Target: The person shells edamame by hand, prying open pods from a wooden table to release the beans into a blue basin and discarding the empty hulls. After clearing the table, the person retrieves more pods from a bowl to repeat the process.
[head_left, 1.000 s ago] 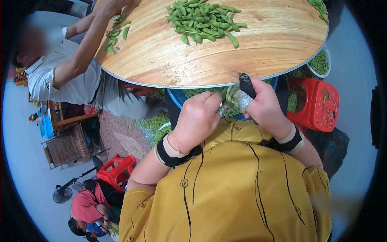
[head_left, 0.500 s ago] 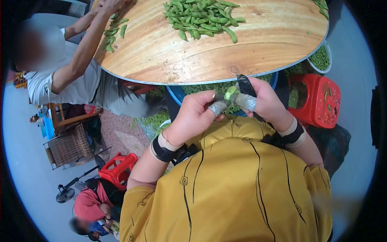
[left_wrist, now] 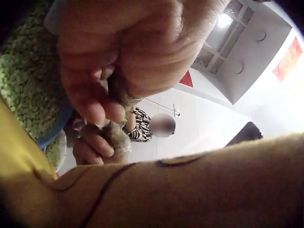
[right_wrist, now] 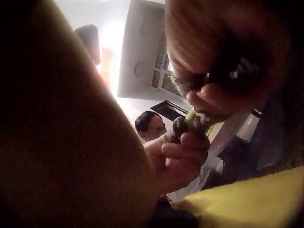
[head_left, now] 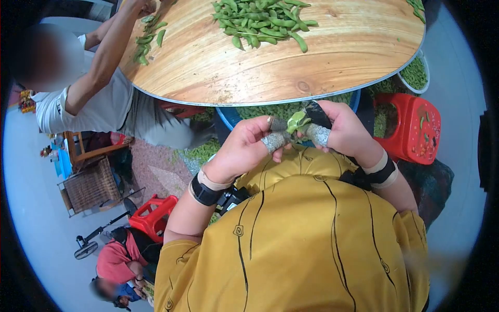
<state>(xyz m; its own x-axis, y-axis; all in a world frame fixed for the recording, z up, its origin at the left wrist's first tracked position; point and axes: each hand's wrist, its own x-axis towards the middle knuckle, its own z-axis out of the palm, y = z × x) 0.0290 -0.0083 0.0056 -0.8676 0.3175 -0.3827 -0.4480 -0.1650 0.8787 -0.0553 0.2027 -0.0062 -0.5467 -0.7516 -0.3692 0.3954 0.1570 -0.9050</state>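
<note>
In the head view a green soybean pod, looking split, is between my two hands in front of the table edge. My left hand pinches it from the left, with grey wrapping round the thumb. From the right my right hand pinches it too; its thumb has the same wrapping, and a black strip lies along the index finger. Below the fingers is a blue tub of shelled green beans. The right wrist view shows a pale green bit of the pod between the fingertips.
A round wooden table carries a heap of pods and a smaller group near another person at left. A red stool and a white tub of beans stand at right. More people sit at lower left.
My left hand has turned so its thumb and fingertips show more, and the pod now looks spread apart at the fingertips. My right hand has hardly moved.
</note>
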